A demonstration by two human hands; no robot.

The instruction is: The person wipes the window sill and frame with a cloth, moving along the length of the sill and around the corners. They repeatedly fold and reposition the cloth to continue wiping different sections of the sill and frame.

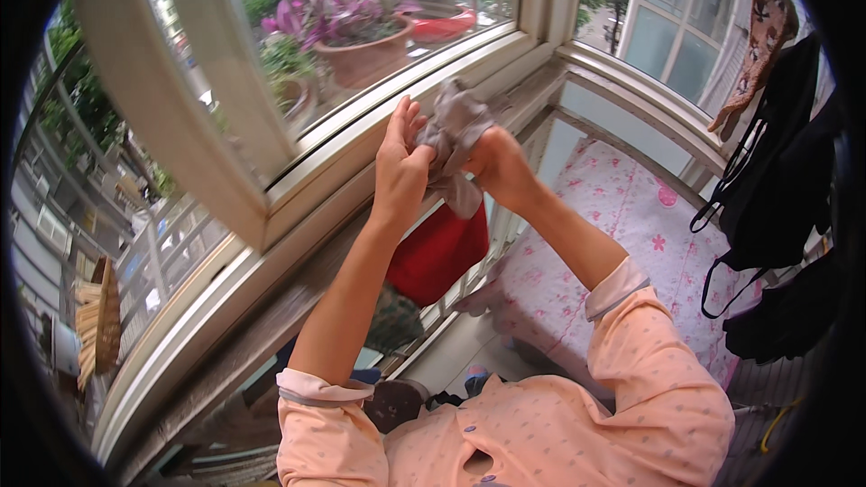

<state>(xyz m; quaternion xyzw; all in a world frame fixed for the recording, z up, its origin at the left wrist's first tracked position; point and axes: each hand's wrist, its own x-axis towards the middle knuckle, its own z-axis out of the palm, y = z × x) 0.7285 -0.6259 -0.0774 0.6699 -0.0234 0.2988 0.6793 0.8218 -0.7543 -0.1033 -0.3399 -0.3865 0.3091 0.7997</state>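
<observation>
A crumpled grey-brown cloth (462, 119) is bunched between my two hands in front of the window frame. My left hand (401, 160) grips its left side, the thumb pressed onto the folds and the fingers pointing up behind. On the other side my right hand (494, 162) is closed round the cloth, slightly blurred, with its fingertips hidden. One loose end of the cloth hangs below the hands, above a red cloth (442, 254). The window's lower frame (352, 140) runs just behind my left hand; whether the cloth touches it I cannot tell.
Potted purple plants (365, 54) stand outside the glass. A floral pink-and-white cover (604, 243) drapes over something low at the right. Black garments (780, 180) hang at the far right. An open window sash (171, 81) angles in on the left, above a worn ledge (262, 334).
</observation>
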